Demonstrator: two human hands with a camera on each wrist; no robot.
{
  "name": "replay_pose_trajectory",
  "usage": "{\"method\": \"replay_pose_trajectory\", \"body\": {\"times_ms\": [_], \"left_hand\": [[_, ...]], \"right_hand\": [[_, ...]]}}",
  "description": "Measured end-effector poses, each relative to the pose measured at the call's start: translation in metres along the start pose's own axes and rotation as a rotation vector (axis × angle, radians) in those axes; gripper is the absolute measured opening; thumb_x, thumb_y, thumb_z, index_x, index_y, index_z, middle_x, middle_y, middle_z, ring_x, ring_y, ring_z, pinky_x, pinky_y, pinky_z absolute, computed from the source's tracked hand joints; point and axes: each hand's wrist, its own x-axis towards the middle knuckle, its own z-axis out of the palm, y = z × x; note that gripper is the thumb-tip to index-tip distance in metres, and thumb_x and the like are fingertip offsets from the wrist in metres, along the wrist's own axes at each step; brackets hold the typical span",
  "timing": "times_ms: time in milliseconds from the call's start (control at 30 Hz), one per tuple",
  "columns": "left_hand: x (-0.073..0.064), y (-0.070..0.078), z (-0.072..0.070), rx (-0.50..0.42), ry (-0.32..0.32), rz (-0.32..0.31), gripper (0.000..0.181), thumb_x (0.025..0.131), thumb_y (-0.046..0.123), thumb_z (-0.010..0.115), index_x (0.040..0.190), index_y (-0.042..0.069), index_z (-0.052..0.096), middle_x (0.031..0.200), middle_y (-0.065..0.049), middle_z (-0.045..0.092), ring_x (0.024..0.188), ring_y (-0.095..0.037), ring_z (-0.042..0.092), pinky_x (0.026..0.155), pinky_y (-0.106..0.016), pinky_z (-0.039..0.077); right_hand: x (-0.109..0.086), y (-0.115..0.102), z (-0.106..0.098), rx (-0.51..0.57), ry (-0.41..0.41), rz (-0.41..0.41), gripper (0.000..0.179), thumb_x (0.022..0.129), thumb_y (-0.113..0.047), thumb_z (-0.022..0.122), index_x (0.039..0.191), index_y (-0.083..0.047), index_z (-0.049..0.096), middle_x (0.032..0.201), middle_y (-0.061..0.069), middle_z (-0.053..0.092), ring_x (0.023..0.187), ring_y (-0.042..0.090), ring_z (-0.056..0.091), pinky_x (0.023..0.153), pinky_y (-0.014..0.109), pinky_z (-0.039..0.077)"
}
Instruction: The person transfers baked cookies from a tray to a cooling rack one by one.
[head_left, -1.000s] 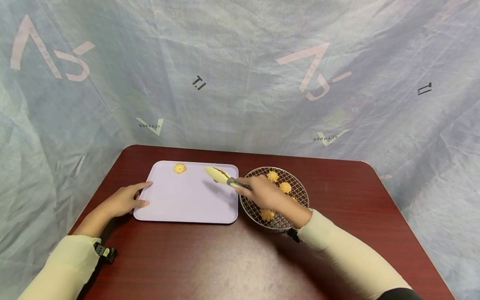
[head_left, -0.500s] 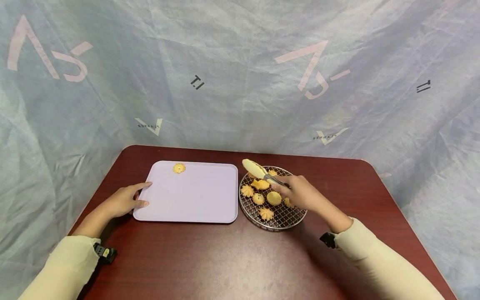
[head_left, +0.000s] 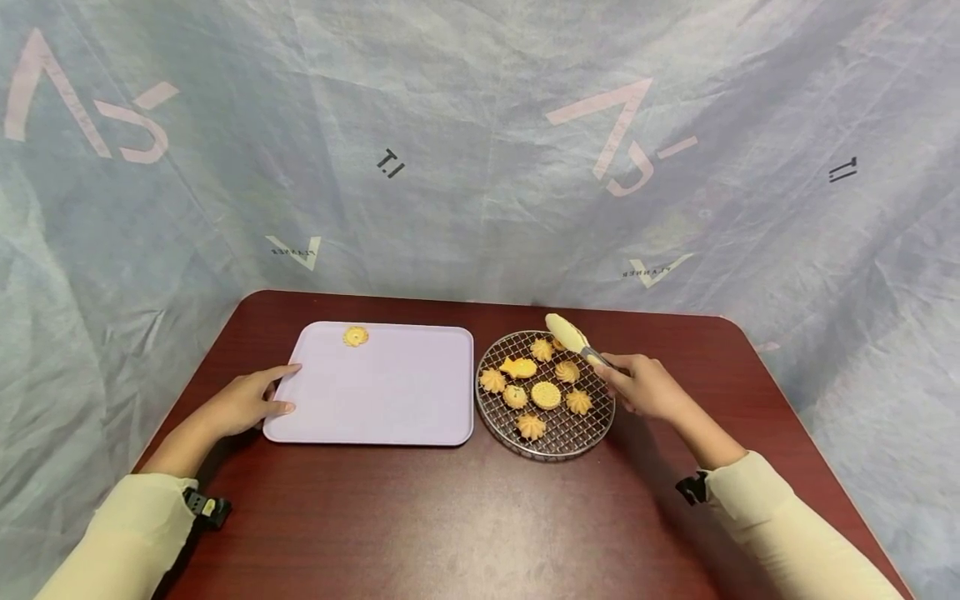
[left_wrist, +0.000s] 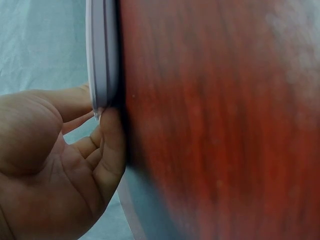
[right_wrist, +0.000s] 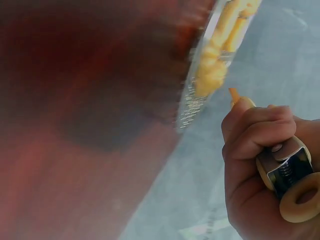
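Observation:
My left hand (head_left: 243,403) pinches the left edge of a pale lilac tray (head_left: 390,392); in the left wrist view the thumb lies on one side of the rim (left_wrist: 103,60) and fingers on the other. One ring-shaped cookie (head_left: 356,336) sits near the tray's back edge. My right hand (head_left: 647,387) grips a pair of tongs (head_left: 567,333) with cream tips, held above the back right of a round wire rack (head_left: 555,442). Several golden cookies lie on the rack, among them a fish-shaped one (head_left: 519,367) and a round dotted one (head_left: 546,395). The tongs partly cover a cookie at the back.
Tray and rack stand side by side on a dark red wooden table (head_left: 420,517), a narrow gap between them. A grey printed cloth (head_left: 480,150) hangs behind the table and on both sides.
My right hand has carried the tongs rightward from over the tray to the rack's back right, uncovering the cookies there. My left hand stays on the tray's edge.

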Motion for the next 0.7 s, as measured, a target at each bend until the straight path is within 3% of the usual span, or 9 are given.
{"method": "replay_pose_trajectory", "body": {"times_ms": [400, 700], "left_hand": [[0.001, 0.002, 0.001, -0.001, -0.001, 0.004, 0.069, 0.095, 0.01, 0.073, 0.152, -0.009, 0.039, 0.079, -0.008, 0.051, 0.06, -0.018, 0.053, 0.054, -0.033, 0.047], [0.0, 0.001, 0.001, 0.003, 0.001, 0.008, 0.069, 0.095, 0.01, 0.073, 0.152, -0.01, 0.039, 0.078, -0.008, 0.051, 0.059, -0.018, 0.053, 0.053, -0.033, 0.047]], "right_hand": [[-0.006, 0.021, 0.009, -0.019, 0.022, 0.038, 0.055, 0.109, -0.031, 0.055, 0.151, 0.003, 0.048, 0.079, 0.012, 0.069, 0.046, 0.017, 0.054, 0.038, 0.033, 0.044], [-0.008, 0.028, 0.005, -0.058, 0.05, 0.06, 0.068, 0.107, -0.04, 0.057, 0.153, 0.008, 0.041, 0.081, 0.01, 0.07, 0.048, 0.018, 0.057, 0.042, 0.036, 0.047]]}}
